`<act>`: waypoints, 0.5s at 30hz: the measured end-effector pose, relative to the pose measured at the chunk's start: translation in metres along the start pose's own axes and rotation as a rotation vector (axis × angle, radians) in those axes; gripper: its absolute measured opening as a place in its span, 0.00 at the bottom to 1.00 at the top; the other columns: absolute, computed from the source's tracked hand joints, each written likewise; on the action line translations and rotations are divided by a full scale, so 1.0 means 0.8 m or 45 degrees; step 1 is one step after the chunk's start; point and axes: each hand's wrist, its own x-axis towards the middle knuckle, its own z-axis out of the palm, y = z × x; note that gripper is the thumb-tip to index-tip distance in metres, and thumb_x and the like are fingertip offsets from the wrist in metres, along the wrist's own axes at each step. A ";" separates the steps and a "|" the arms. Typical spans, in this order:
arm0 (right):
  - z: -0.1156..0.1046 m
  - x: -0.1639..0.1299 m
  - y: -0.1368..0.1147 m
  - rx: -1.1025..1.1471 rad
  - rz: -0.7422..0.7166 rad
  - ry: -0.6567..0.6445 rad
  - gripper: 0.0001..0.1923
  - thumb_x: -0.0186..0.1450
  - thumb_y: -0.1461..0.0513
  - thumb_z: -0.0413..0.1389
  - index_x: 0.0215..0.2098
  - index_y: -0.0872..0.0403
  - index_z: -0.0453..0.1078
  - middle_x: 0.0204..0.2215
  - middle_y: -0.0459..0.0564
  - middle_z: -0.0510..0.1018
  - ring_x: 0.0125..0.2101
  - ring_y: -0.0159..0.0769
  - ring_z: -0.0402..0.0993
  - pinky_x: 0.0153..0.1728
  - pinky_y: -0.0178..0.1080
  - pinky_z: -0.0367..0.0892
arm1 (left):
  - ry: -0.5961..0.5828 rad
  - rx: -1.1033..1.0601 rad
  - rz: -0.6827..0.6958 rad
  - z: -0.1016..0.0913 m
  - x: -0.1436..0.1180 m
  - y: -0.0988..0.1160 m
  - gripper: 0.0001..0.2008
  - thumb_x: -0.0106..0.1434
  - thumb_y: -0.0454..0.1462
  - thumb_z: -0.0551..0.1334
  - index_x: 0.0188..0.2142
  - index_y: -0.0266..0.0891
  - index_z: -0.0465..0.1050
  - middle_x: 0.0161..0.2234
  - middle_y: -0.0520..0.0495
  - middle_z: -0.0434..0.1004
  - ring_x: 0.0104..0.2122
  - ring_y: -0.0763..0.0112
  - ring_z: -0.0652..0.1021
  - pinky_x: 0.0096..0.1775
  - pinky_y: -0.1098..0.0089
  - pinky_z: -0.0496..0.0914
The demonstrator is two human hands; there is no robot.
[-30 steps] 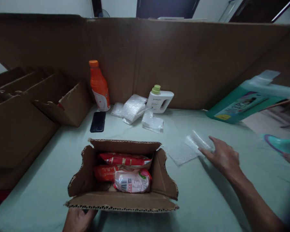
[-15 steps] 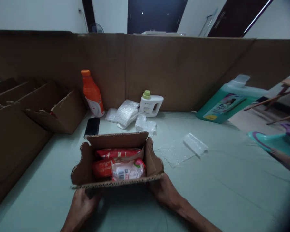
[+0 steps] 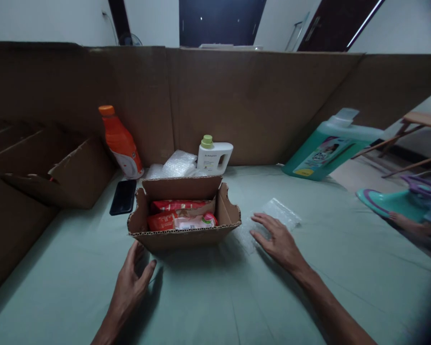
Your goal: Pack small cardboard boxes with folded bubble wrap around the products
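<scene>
An open cardboard box [image 3: 187, 241] stands on the pale green cloth, with red packets [image 3: 161, 221] and a white-and-pink packet [image 3: 196, 222] inside. At its near left corner is my left hand [image 3: 131, 280], thumb and fingers apart, holding nothing; whether its fingertips touch the box I cannot tell. To the right of the box, my right hand [image 3: 278, 239] is open and empty, over or beside a sheet of bubble wrap [image 3: 282, 211]. More bubble wrap [image 3: 179, 164] lies behind the box, partly hidden by it.
Behind stand an orange bottle [image 3: 120, 141], a white jug with green cap [image 3: 214, 155] and a large teal liquid bottle [image 3: 323, 148]. A phone [image 3: 123, 197] lies left. Cardboard boxes [image 3: 82, 179] line the left side; a cardboard wall [image 3: 230, 96] runs behind. Another person's arm [image 3: 407, 223] shows at right.
The box has moved away from me and now stands farther back on the cloth. Both hands have let go of it; my right hand has shifted right, towards the bubble wrap.
</scene>
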 end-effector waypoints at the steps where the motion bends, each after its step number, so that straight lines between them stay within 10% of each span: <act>1: -0.002 -0.003 0.015 -0.122 0.038 0.042 0.20 0.65 0.54 0.54 0.51 0.52 0.75 0.53 0.59 0.78 0.53 0.52 0.73 0.53 0.56 0.67 | 0.028 0.015 -0.022 -0.004 -0.010 -0.007 0.35 0.58 0.48 0.66 0.63 0.39 0.62 0.62 0.33 0.68 0.63 0.49 0.69 0.63 0.50 0.62; 9: -0.003 0.002 0.083 -0.585 0.283 0.063 0.17 0.66 0.57 0.50 0.43 0.58 0.76 0.47 0.64 0.80 0.47 0.55 0.76 0.44 0.53 0.68 | 0.001 0.325 0.334 -0.003 -0.070 -0.031 0.19 0.65 0.44 0.62 0.52 0.41 0.75 0.53 0.38 0.78 0.53 0.53 0.78 0.55 0.54 0.74; 15: -0.045 -0.034 0.071 -0.468 0.156 0.113 0.14 0.66 0.55 0.49 0.33 0.50 0.75 0.34 0.59 0.84 0.35 0.53 0.81 0.38 0.52 0.70 | -0.036 0.290 0.545 0.007 -0.085 -0.014 0.14 0.65 0.41 0.61 0.48 0.43 0.79 0.47 0.39 0.81 0.48 0.57 0.82 0.49 0.60 0.78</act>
